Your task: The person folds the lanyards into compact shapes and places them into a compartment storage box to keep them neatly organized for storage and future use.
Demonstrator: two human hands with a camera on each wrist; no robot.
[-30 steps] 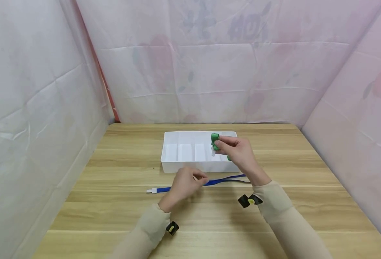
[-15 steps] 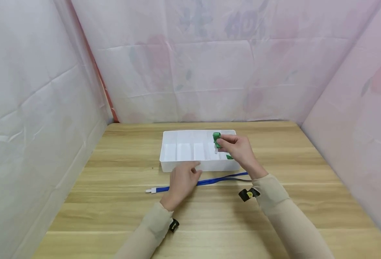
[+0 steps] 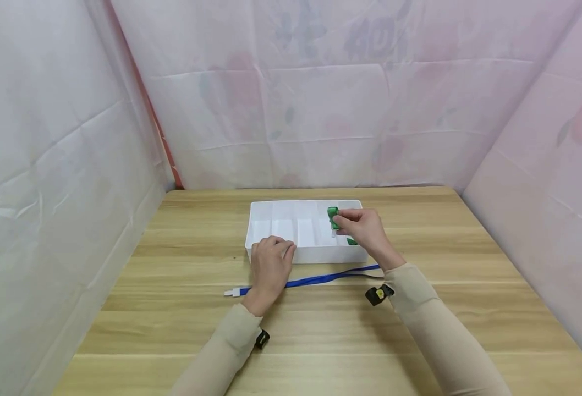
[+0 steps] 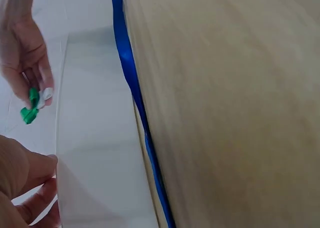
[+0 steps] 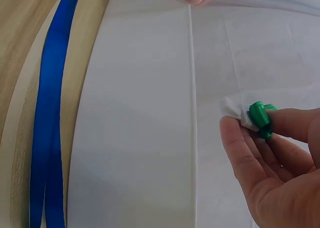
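1. A person's right hand [image 3: 365, 231] pinches a small rolled green strap [image 3: 332, 215] with a white end between thumb and fingertips, holding it just above the right-hand compartments of a white divided tray [image 3: 291, 254] on a wooden table [image 3: 172, 330]

2. The left hand [image 3: 270, 264] rests on the tray's near wall, fingers curled over the rim and touching it; the left wrist view shows only part of the palm and two fingers at the tray's edge

3. Judged from the frames, the step in hand is the setting of the green roll into a compartment; it looks best done with the left hand bracing the tray so the light box does not slide, and with the roll kept tightly pinched until it sits low between the dividers, since a loose coil would likely spring open

4. A second bit of green [image 3: 352, 241] shows in the tray beneath the right hand; what it is cannot be told

5. A blue strap [image 3: 320, 278] with a white tip [image 3: 231, 292] lies flat on the table just in front of the tray, passing under the left hand

6. No brand, label or readable writing appears on the tray, the straps or the pale patterned sheeting [image 3: 320, 110] around the table; small black-and-yellow devices [image 3: 377, 294] sit at both wrists, their markings too small to read
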